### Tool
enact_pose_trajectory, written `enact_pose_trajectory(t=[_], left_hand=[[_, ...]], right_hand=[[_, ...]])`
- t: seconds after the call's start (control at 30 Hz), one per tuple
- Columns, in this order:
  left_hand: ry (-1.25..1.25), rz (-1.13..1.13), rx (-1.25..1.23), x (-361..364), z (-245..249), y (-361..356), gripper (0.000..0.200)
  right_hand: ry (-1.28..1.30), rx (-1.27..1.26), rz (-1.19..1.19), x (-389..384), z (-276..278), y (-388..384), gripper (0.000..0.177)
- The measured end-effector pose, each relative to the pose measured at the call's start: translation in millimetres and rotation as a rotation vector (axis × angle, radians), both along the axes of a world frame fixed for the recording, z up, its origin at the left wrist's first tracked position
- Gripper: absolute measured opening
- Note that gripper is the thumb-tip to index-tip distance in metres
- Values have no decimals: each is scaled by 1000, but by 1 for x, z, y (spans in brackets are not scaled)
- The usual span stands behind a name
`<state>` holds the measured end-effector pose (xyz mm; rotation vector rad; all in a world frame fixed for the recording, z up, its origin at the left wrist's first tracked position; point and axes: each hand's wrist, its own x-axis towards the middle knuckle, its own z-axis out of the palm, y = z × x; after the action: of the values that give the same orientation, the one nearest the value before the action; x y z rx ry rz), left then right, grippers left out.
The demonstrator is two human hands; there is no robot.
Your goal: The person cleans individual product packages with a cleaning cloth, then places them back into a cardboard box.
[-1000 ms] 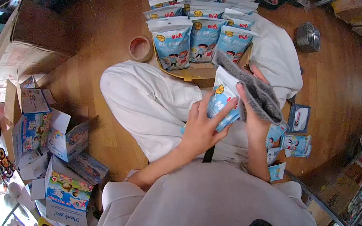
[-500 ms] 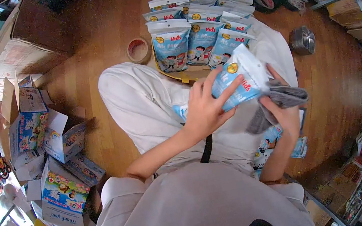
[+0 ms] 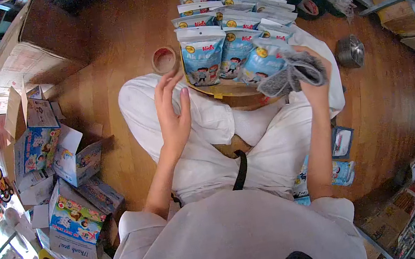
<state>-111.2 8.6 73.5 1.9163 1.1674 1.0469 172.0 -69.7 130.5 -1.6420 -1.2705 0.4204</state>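
Observation:
My left hand (image 3: 174,114) is raised over my left knee, its fingers apart and nothing in it. Near the right front of the rows of packs, my right hand (image 3: 312,79) grips a grey cloth (image 3: 293,75). A blue and white pack (image 3: 263,62) lies against the cloth, tilted; whether my right fingers also touch it is hidden. Beside it stand upright blue Kids mask packs, one at the front left (image 3: 202,60) and another in the middle (image 3: 237,52). They are in a shallow container with a yellowish edge (image 3: 218,94).
A tape roll (image 3: 164,60) lies left of the packs. Opened printed boxes (image 3: 73,219) and a big carton (image 3: 20,61) are at the left. A metal tin (image 3: 350,50) stands at the right. More packs (image 3: 341,172) lie by my right hip.
My left hand has let go of the pack and moved left. My right hand, with the cloth, has moved up, and the pack is now at the front right of the rows.

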Motion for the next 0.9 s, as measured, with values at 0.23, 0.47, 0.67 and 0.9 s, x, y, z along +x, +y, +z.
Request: enact_pose_trajectory(t=[0.23, 0.47, 0.67, 0.9], left_hand=[[122, -223, -9, -2, -16, -2, 25], [112, -323, 59, 21, -22, 8, 26], [149, -386, 76, 40, -32, 27, 28], [167, -353, 282, 58, 2, 53, 31]], right_hand=[[104, 25, 111, -17, -97, 27, 31], [116, 9, 85, -15, -105, 40, 31], [165, -8, -205, -12, -133, 47, 28], [137, 23, -311, -15, -138, 53, 36]])
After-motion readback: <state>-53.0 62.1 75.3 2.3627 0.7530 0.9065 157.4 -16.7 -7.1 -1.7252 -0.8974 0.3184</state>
